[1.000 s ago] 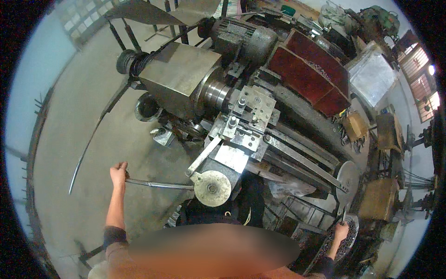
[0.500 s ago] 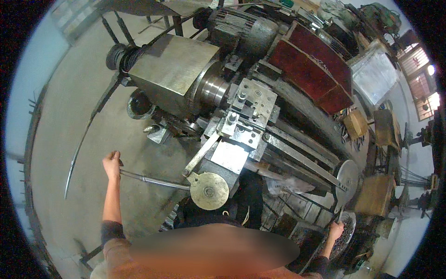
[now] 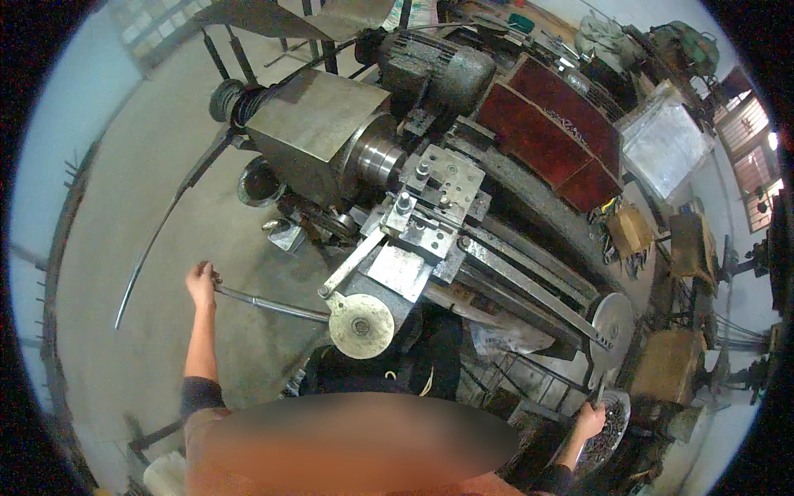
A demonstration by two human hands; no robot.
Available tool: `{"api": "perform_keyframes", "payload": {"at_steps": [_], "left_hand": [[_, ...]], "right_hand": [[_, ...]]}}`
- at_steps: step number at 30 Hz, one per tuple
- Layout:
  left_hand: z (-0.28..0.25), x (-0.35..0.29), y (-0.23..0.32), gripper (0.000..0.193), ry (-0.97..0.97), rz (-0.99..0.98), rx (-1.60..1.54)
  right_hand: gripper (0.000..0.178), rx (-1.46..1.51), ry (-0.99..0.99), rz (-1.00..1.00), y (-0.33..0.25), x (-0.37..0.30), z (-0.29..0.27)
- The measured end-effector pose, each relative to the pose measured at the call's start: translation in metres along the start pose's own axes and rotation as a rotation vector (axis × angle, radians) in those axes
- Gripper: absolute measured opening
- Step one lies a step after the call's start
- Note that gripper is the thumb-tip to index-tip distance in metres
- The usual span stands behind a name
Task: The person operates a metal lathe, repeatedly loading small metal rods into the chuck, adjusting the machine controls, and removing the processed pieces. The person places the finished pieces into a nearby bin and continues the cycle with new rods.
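At the left, my left hand (image 3: 201, 285) is closed around the outer end of a thin metal lever (image 3: 285, 308). This lever runs to a round brass-coloured disc (image 3: 361, 326) on the near side of a lathe. Low at the right, my right hand (image 3: 590, 420) grips a short handle (image 3: 600, 387) below a grey metal disc (image 3: 614, 329). Between my hands sits the lathe's tool slide (image 3: 434, 198), a bolted steel block with a flat link arm (image 3: 354, 263) reaching to the brass disc. Beyond it is the shiny round spindle (image 3: 383, 157); whether it turns, I cannot tell.
Behind the slide stand a dark motor (image 3: 438, 66) and a dark red tray (image 3: 550, 124). A round pan of metal bits (image 3: 610, 434) lies beside my right hand. A curved metal rod (image 3: 153, 236) sticks out at the left. Cardboard boxes (image 3: 668, 364) stand at the right.
The whole view has turned and shifted slightly. Both hands keep their grips on the lever and the handle; any small movement of these is hard to separate from the view's shift.
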State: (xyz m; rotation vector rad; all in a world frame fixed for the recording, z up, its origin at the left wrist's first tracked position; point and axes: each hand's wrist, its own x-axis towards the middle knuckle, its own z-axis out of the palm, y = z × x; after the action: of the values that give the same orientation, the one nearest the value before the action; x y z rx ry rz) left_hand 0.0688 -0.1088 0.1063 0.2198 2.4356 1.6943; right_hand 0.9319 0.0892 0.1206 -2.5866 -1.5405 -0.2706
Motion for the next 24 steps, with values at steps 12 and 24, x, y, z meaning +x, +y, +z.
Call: {"api": "perform_keyframes", "payload": {"at_steps": [12, 24], "left_hand": [[0.115, 0.025, -0.015, 0.012, 0.074, -0.101, -0.227], [0.183, 0.038, 0.015, 0.010, -0.173, -0.150, -0.610]], "right_hand": [[0.030, -0.156, 0.012, -0.180, 0.050, 0.114, 0.039], [0.030, -0.082, -0.086, 0.190, 0.003, 0.008, 0.019]]}}
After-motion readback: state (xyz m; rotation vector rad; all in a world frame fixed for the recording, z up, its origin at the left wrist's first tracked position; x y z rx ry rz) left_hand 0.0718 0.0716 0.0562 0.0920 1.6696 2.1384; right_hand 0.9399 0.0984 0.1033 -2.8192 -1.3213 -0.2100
